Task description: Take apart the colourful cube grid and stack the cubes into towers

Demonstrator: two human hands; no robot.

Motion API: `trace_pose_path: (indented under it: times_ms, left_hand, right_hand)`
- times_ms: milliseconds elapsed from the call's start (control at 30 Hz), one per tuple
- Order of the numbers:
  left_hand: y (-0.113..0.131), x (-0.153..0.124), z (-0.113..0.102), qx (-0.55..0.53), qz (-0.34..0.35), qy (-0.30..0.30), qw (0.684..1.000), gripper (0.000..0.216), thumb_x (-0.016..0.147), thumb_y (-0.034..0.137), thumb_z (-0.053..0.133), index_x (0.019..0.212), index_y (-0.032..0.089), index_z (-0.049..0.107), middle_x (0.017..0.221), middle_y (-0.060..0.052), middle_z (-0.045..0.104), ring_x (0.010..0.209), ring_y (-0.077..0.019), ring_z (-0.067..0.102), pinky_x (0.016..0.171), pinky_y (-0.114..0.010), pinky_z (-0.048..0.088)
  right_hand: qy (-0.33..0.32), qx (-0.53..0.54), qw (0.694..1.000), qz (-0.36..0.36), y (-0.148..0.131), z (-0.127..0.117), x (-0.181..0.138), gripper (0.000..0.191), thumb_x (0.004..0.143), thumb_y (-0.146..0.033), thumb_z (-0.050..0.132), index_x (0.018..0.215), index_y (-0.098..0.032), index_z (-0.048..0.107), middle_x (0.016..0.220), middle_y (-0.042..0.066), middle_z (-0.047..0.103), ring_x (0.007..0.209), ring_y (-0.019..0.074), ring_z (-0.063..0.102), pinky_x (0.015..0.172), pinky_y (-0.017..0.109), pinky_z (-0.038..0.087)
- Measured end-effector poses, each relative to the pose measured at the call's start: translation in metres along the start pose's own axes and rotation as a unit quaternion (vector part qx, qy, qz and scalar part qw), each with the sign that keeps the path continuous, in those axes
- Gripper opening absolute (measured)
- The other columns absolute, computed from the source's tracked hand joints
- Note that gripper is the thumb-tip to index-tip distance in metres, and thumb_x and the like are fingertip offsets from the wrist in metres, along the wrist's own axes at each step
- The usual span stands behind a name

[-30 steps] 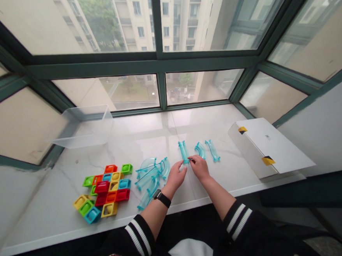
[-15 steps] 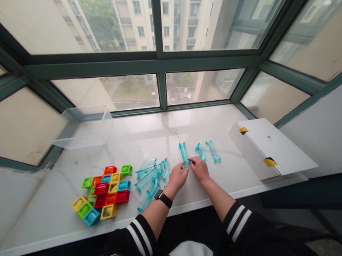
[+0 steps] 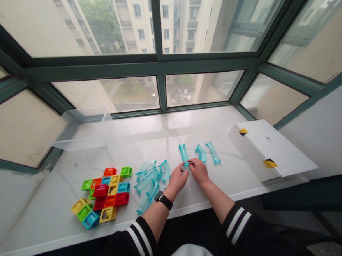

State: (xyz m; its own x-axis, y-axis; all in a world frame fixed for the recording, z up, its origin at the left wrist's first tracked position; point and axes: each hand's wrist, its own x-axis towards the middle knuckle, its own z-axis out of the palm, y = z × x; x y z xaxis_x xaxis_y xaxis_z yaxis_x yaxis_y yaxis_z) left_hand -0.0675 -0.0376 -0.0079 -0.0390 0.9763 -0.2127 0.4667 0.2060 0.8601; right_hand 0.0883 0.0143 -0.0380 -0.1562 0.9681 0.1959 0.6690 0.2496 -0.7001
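On the desk (image 3: 130, 138), the white box (image 3: 273, 150) lies well right of the straight track (image 3: 183, 153). The left hand (image 3: 179, 179) pinches the track's near end. Beside it, the right hand (image 3: 199, 171) has its grip closed on a small dark piece (image 3: 192, 163), seemingly being joined to the track; careful alignment comes next.

Apartment bay-window ledge (image 3: 148, 135); residential blocks (image 3: 140, 17) outside.

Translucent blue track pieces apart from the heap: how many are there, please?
3: a straight piece at the left hand and right hand, a short curved piece beside it, a longer piece rightmost.
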Motion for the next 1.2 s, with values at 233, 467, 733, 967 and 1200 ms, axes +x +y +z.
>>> trace_pose_path:
  times_ms: [233, 467, 733, 967, 1200]
  left_hand:
    - [-0.003, 0.000, 0.002, -0.011, 0.013, 0.000, 1.000, 0.060, 0.091, 0.031, 0.062, 0.149, 0.015, 0.057, 0.143, -0.014, 0.067, 0.107, -0.0244, 0.069, 0.106, -0.040, 0.053]
    - [-0.006, 0.000, 0.003, -0.019, 0.018, -0.005, 1.000, 0.061, 0.091, 0.030, 0.063, 0.149, 0.016, 0.056, 0.145, -0.015, 0.066, 0.108, -0.0244, 0.069, 0.107, -0.041, 0.052]
    - [-0.005, -0.005, -0.004, -0.049, 0.025, -0.009, 0.998, 0.063, 0.087, 0.028, 0.067, 0.148, 0.018, 0.057, 0.147, -0.016, 0.063, 0.101, -0.0215, 0.070, 0.097, -0.039, 0.057]
    - [-0.028, -0.064, -0.067, -0.074, 0.060, -0.010, 0.995, 0.047, 0.091, 0.044, 0.063, 0.133, 0.023, 0.069, 0.125, -0.010, 0.074, 0.077, -0.0159, 0.065, 0.076, -0.033, 0.057]
    - [-0.079, -0.147, -0.140, -0.084, -0.029, 0.111, 0.990, 0.057, 0.083, 0.061, 0.067, 0.123, 0.020, 0.073, 0.103, -0.009, 0.079, 0.072, -0.0185, 0.064, 0.069, -0.033, 0.054]
  right_hand:
    - [0.004, -0.002, 1.000, 0.001, 0.000, 0.001, -0.001, 0.029, 0.094, -0.017, 0.050, 0.104, -0.021, 0.077, 0.106, 0.008, 0.074, 0.096, 0.0231, 0.071, 0.089, 0.038, 0.057]
    - [0.004, -0.011, 1.000, -0.002, 0.001, 0.001, -0.001, 0.030, 0.093, -0.018, 0.050, 0.105, -0.021, 0.077, 0.107, 0.008, 0.074, 0.097, 0.0235, 0.070, 0.089, 0.038, 0.057]
    - [-0.008, 0.001, 1.000, -0.006, -0.001, -0.005, -0.008, 0.032, 0.097, -0.024, 0.054, 0.120, -0.025, 0.075, 0.123, 0.009, 0.070, 0.089, 0.0197, 0.073, 0.087, 0.037, 0.061]
    - [-0.048, 0.035, 0.998, -0.025, 0.014, -0.026, -0.077, 0.033, 0.099, -0.029, 0.054, 0.126, -0.028, 0.074, 0.119, 0.008, 0.071, 0.096, 0.0214, 0.073, 0.091, 0.038, 0.062]
    - [-0.037, 0.013, 0.997, -0.071, 0.026, -0.028, -0.131, 0.029, 0.096, -0.024, 0.056, 0.115, -0.024, 0.077, 0.124, 0.012, 0.072, 0.121, 0.0296, 0.064, 0.112, 0.051, 0.050]
